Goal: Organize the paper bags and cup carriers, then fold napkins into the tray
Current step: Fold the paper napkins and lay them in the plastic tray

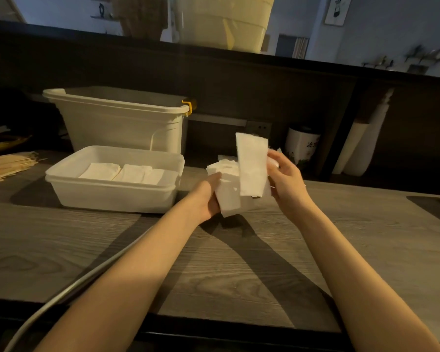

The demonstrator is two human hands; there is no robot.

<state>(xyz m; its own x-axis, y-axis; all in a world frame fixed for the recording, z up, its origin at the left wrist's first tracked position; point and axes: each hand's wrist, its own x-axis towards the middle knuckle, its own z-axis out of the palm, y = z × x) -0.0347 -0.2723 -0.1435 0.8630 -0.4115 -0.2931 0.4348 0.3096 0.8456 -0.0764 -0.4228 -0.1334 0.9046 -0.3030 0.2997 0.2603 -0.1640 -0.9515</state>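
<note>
A white plastic tray (112, 196) stands on the wooden counter at the left, with folded white napkins (127, 172) lying in a row inside it. Just right of the tray my left hand (207, 196) grips a thick stack of white napkins (229, 196) from its left side, a little above the counter. My right hand (286, 177) holds one folded napkin (253, 166) upright against the stack's right side, fingers curled round its edge.
A tall cream bin (117, 123) with a yellow latch stands behind the tray. Wooden stir sticks (8, 165) lie at the far left. A white printed canister (301, 146) and stacked white cups (358, 148) stand at the back right. A grey cable (69, 292) crosses the counter's front edge.
</note>
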